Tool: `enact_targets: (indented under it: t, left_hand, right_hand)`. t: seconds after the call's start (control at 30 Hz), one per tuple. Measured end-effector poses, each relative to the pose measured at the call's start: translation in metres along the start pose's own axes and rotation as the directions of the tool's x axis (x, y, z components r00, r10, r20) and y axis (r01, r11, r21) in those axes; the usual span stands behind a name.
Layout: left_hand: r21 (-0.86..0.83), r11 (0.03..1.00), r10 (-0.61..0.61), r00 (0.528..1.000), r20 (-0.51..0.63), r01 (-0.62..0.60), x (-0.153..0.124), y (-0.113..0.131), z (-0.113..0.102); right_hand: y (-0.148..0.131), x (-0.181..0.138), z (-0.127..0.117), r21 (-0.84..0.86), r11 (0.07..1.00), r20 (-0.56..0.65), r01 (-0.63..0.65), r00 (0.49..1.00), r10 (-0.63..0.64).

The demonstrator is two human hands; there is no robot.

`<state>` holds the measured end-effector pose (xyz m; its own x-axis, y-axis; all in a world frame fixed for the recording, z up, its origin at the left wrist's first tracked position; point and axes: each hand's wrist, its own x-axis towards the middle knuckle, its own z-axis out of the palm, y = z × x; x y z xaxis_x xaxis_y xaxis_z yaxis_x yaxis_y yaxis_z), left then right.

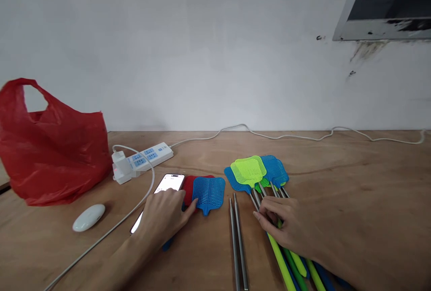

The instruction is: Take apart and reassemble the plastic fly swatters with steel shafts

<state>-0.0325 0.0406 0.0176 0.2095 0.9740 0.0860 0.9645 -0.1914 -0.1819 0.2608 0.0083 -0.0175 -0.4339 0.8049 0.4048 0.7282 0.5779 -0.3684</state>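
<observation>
My left hand (168, 213) is palm down over the lower part of a lit phone (170, 182), its thumb apart from the fingers. The thumb tip touches a loose blue fly swatter head (208, 192), which overlaps a red swatter head (189, 188). My right hand (281, 219) has curled fingers and lies on a pile of fly swatters, pinching at the metal rod of one just below the lime green head (248, 172). Blue heads (274, 169) fan out behind it. Lime, green and blue handles (283, 262) run under the wrist. Two bare metal rods (237, 241) lie between my hands.
A red plastic bag (57, 147) stands at the left. Near it are a white power strip (148, 158) with a plugged-in charger (121, 163), a white oval object (89, 217) and a charging cable (131, 212). A thin cord (279, 137) runs along the wall.
</observation>
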Motion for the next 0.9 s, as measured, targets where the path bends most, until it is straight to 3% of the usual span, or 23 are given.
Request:
enact_targets:
  t: [0.23, 0.57, 0.77, 0.9]
  left_hand:
    - [-0.077, 0.988, 0.130, 0.991, -0.002, -0.130, -0.002, 0.000, 0.003]
    - [-0.048, 0.994, 0.102, 0.993, 0.054, -0.100, -0.003, 0.004, 0.000]
    - [-0.234, 0.954, 0.212, 0.974, 0.075, -0.189, -0.001, 0.003, 0.009]
    - [-0.438, 0.867, 0.286, 0.957, 0.042, -0.240, 0.000, 0.003, 0.011]
  right_hand:
    - [-0.001, 0.000, 0.000, -0.006, 1.000, 0.018, 0.013, 1.000, -0.013]
    - [-0.001, 0.000, 0.000, -0.034, 0.999, -0.024, 0.015, 1.000, -0.016]
    - [0.002, -0.001, 0.002, 0.006, 1.000, -0.070, 0.027, 0.997, -0.026]
    - [0.004, 0.000, 0.003, 0.013, 1.000, -0.076, 0.016, 0.997, -0.015]
